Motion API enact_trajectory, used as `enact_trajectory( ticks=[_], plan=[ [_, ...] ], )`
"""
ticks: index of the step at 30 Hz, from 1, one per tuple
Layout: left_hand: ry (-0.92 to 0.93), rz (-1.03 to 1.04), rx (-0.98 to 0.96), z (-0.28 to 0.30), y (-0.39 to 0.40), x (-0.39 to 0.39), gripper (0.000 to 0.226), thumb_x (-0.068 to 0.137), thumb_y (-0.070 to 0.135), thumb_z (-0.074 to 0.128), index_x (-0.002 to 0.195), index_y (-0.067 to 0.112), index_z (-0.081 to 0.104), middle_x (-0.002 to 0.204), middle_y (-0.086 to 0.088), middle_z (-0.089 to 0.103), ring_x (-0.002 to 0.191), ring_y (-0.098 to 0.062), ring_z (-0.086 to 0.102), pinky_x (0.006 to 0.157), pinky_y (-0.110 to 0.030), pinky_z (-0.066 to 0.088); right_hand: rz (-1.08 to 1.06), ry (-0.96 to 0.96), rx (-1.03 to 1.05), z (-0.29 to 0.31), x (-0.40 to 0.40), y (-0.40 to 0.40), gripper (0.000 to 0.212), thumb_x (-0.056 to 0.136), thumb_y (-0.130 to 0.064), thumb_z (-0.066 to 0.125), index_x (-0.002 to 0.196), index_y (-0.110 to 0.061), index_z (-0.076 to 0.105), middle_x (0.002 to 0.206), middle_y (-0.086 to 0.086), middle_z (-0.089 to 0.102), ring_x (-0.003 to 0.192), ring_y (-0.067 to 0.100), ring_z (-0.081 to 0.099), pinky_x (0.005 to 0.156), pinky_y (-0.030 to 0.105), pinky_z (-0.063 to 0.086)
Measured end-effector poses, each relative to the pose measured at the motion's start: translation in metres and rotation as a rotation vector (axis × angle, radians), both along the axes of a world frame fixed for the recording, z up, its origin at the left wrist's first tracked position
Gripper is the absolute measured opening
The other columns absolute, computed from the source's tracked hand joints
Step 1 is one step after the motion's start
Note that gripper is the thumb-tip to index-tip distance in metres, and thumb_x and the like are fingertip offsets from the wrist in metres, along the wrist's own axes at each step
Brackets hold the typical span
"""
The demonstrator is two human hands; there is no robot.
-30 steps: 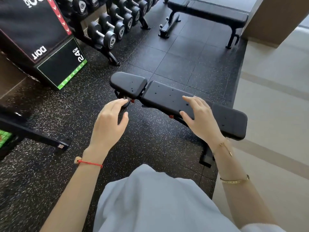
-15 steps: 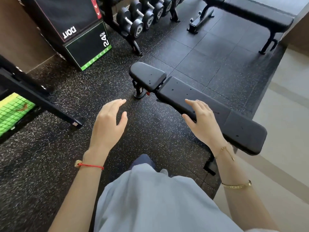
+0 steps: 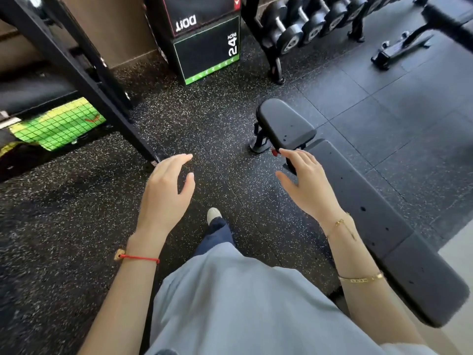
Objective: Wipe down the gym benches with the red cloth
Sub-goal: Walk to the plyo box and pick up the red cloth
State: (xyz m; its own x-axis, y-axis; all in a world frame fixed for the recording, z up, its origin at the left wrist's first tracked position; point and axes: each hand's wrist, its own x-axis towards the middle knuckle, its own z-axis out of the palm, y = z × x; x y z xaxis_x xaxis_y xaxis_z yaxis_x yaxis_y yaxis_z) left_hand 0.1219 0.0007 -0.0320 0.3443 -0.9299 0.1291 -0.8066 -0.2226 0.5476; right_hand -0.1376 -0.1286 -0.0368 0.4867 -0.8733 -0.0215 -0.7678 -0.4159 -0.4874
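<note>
A black padded gym bench [image 3: 363, 208] runs from the middle of the view down to the lower right, its small seat pad [image 3: 284, 124] at the far end. My right hand [image 3: 304, 185] hovers with relaxed fingers over the bench's near edge, by the gap between the pads, and holds nothing. Over the speckled floor to the left of the bench hangs my left hand [image 3: 166, 190], fingers loose and empty. No red cloth is in view. A second bench [image 3: 450, 14] shows at the top right corner.
A black plyo box [image 3: 207, 47] marked 24 inch stands at the top centre. A dumbbell rack [image 3: 307, 24] is to its right. A black rack frame [image 3: 84, 73] slants across the upper left, above a green mat [image 3: 56, 124]. My foot [image 3: 213, 216] steps forward on the rubber floor.
The view has swung left and closer. The bench has shifted to the right side of the view. Both hands stay empty; the right hand now sits nearer the gap between the pads.
</note>
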Motion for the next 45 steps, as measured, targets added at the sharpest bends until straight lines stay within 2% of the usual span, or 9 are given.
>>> enact_trajectory(
  ticks=[6,13,17,21,25,30,34,42,45],
  plan=[
    [-0.021,0.069,-0.005,0.012,-0.067,0.082,0.038,0.097,0.017,0.054,0.135,0.015,0.055,0.136,-0.001,0.058,0.129,-0.012,0.047,0.109,-0.019,0.031,0.055,-0.030,-0.014,0.005,0.095,-0.086,0.049,0.096,-0.029,0.056,0.143,-0.016,0.045,0.139,0.002,0.053,0.137,0.021,0.038,0.114,0.032,0.024],
    [-0.053,0.088,0.023,0.018,-0.146,0.170,0.038,0.098,0.018,0.053,0.137,0.016,0.054,0.138,0.001,0.056,0.132,-0.012,0.046,0.112,-0.026,0.033,0.088,-0.074,-0.037,0.006,0.195,-0.176,0.049,0.097,-0.032,0.055,0.143,-0.016,0.045,0.138,0.002,0.054,0.136,0.022,0.039,0.115,0.034,0.025],
    [-0.036,0.095,0.034,0.019,-0.196,0.201,0.038,0.099,0.020,0.052,0.137,0.018,0.054,0.138,0.003,0.056,0.132,-0.009,0.044,0.110,-0.021,0.030,0.095,-0.050,-0.017,0.002,0.226,-0.224,0.050,0.097,-0.033,0.055,0.143,-0.017,0.045,0.139,0.001,0.053,0.138,0.021,0.037,0.115,0.031,0.022],
    [-0.023,0.089,0.043,0.013,-0.256,0.228,0.038,0.099,0.020,0.052,0.137,0.019,0.054,0.139,0.002,0.055,0.133,-0.010,0.044,0.113,-0.029,0.034,0.095,-0.053,-0.001,-0.006,0.255,-0.283,0.050,0.096,-0.032,0.057,0.142,-0.016,0.046,0.139,0.002,0.054,0.137,0.022,0.038,0.114,0.033,0.025],
    [-0.023,0.112,0.045,0.005,-0.330,0.256,0.038,0.099,0.019,0.052,0.137,0.019,0.054,0.139,0.003,0.055,0.133,-0.010,0.045,0.112,-0.022,0.029,0.112,-0.071,0.013,-0.013,0.288,-0.357,0.051,0.096,-0.031,0.056,0.143,-0.015,0.045,0.139,0.003,0.054,0.136,0.022,0.039,0.115,0.037,0.028],
    [-0.017,0.152,0.002,0.010,-0.438,0.292,0.038,0.098,0.019,0.053,0.136,0.018,0.055,0.138,0.002,0.057,0.132,-0.011,0.047,0.113,-0.025,0.033,0.142,-0.077,0.002,0.000,0.329,-0.469,0.050,0.096,-0.032,0.055,0.143,-0.016,0.045,0.140,0.001,0.053,0.137,0.020,0.038,0.116,0.041,0.029],
    [-0.035,0.174,0.002,0.014,-0.524,0.321,0.038,0.099,0.021,0.052,0.137,0.019,0.054,0.138,0.003,0.056,0.131,-0.010,0.047,0.110,-0.020,0.030,0.190,-0.058,-0.029,0.012,0.363,-0.560,0.050,0.097,-0.033,0.054,0.144,-0.016,0.044,0.141,0.001,0.052,0.139,0.021,0.037,0.117,0.040,0.028],
    [-0.022,0.253,-0.019,0.020,-0.646,0.383,0.038,0.098,0.018,0.054,0.136,0.017,0.056,0.137,0.000,0.057,0.131,-0.014,0.049,0.112,-0.030,0.038,0.244,-0.059,-0.034,0.019,0.434,-0.695,0.047,0.097,-0.029,0.056,0.140,-0.013,0.048,0.138,0.004,0.055,0.136,0.022,0.041,0.115,0.035,0.029],
    [-0.019,0.276,-0.023,0.015,-0.687,0.412,0.038,0.098,0.019,0.054,0.135,0.018,0.056,0.137,0.001,0.057,0.130,-0.013,0.049,0.111,-0.028,0.037,0.265,-0.053,-0.030,0.013,0.463,-0.737,0.047,0.097,-0.029,0.056,0.140,-0.014,0.048,0.137,0.002,0.055,0.135,0.021,0.041,0.115,0.036,0.029]
  ],
)
